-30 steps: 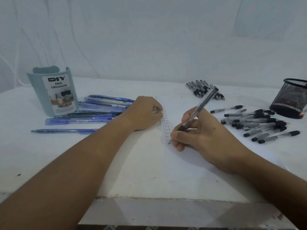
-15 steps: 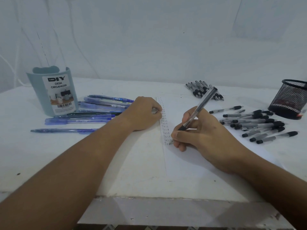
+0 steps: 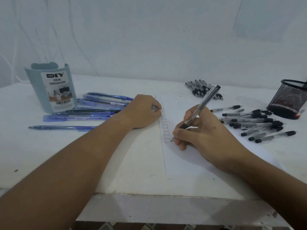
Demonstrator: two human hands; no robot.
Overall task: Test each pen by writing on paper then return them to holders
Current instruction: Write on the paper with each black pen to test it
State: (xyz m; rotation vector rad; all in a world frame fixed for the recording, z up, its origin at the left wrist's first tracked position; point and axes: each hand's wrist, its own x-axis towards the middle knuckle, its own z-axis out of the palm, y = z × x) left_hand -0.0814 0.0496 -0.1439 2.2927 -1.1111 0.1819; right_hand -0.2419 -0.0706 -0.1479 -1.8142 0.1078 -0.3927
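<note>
My right hand (image 3: 204, 131) grips a clear black-capped pen (image 3: 201, 107), its tip on the white paper (image 3: 182, 163) beside a column of "Test" words (image 3: 164, 125). My left hand (image 3: 142, 112) rests as a loose fist on the paper's left edge and holds a small pale thing between its fingers; what it is cannot be made out. Several blue pens (image 3: 99, 105) lie to the left, beside the teal desk organizer (image 3: 51, 90). Several black pens (image 3: 255, 122) lie at the right, by the black mesh holder (image 3: 289, 102).
Another bunch of black pens (image 3: 202, 90) lies at the back behind the paper. A single blue pen (image 3: 63, 127) lies apart at the left. The table's front edge (image 3: 166, 196) runs close below my arms. A white wall stands behind.
My right hand has kept writing, with the pen tip now at a new, unfinished "Tes" at the bottom of the column. My left hand has stayed put.
</note>
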